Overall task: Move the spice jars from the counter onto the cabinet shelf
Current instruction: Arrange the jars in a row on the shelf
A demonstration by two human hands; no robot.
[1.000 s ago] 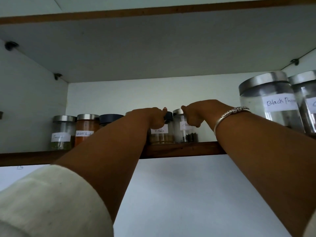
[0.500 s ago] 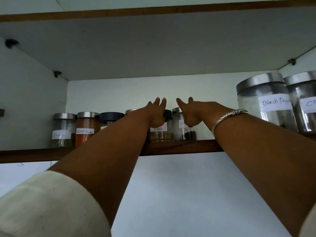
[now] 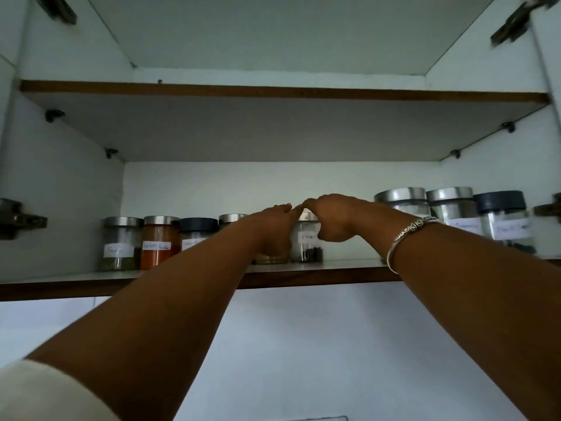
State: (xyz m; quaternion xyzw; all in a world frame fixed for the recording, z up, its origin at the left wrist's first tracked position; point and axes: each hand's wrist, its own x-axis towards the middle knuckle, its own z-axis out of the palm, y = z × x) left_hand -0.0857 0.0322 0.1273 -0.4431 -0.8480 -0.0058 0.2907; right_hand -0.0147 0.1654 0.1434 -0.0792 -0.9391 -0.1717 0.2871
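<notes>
Several small labelled spice jars stand in a row on the cabinet shelf [image 3: 318, 280]. From the left: a green-spice jar [image 3: 120, 244], a red-powder jar [image 3: 158, 246], a dark-lidded jar [image 3: 198, 230] and a steel-lidded jar [image 3: 232, 218]. My left hand [image 3: 274, 227] hangs in front of a jar of yellowish spice [image 3: 271, 259], hiding most of it. My right hand [image 3: 332, 218] is before the top of a jar of dark cloves [image 3: 307, 249]. The fingertips of both hands nearly meet above the jars. Neither hand grips anything.
Three larger jars stand at the shelf's right: two steel-lidded [image 3: 400, 199] [image 3: 450, 198], one dark-lidded [image 3: 501, 221]. An upper shelf [image 3: 273, 93] runs overhead. Door hinges jut in at left [image 3: 21, 219] and right [image 3: 548, 208]. A white wall lies below the shelf.
Both hands gripped the two middle jars, then spread their fingers and let go. Now the fingers have relaxed and the view takes in more of the cabinet above.
</notes>
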